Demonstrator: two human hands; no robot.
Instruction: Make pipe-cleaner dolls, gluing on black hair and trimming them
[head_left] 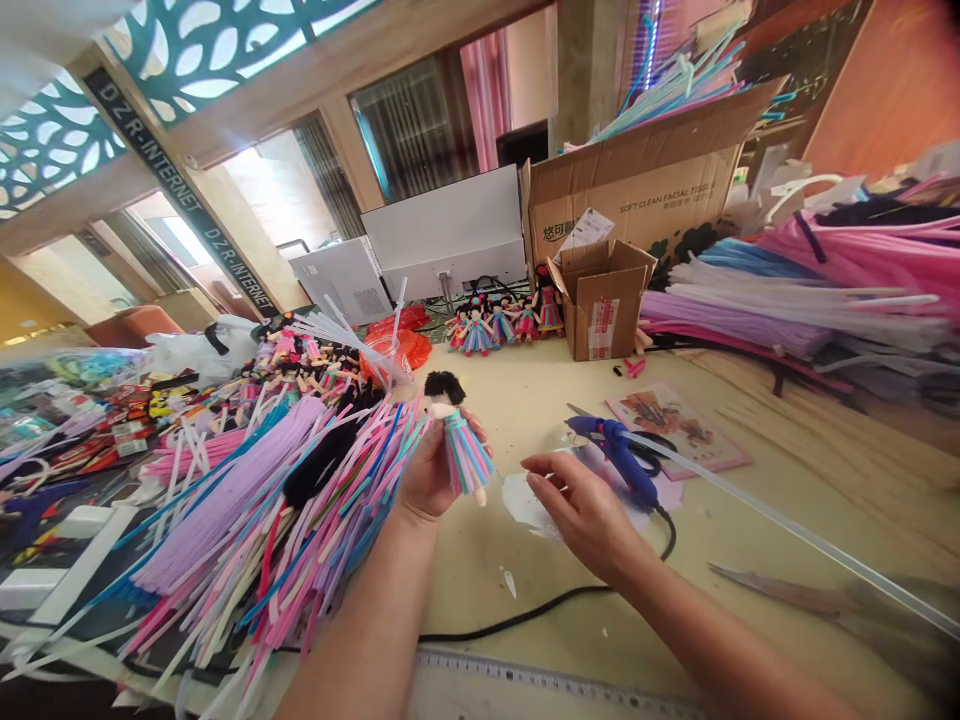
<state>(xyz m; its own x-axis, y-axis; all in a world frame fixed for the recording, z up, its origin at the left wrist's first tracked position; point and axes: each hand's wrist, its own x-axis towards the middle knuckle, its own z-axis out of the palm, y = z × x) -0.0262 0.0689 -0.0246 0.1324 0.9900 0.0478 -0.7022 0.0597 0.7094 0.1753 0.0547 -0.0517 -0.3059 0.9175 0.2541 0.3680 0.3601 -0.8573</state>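
My left hand (427,468) is closed around a small doll (466,452) with black hair and a skirt of pink, blue and lilac pipe cleaners. The doll stands tilted, its head up and its skirt toward the right. A short way to the right, my right hand (574,500) hovers over the table with its fingers slightly bent and apart, holding nothing I can see. Just beyond it lies a blue hot glue gun (626,462) with a long clear glue stick (780,525) sticking out of its back. Under the right hand is a whitish sheet (529,505).
Bundles of coloured pipe cleaners (232,490) cover the left side; more pipe cleaners (810,290) are heaped at right. Several finished dolls (499,322) stand by a small cardboard box (607,300). A black cable (525,618), a tape measure (525,680) and scissors (780,590) lie nearer.
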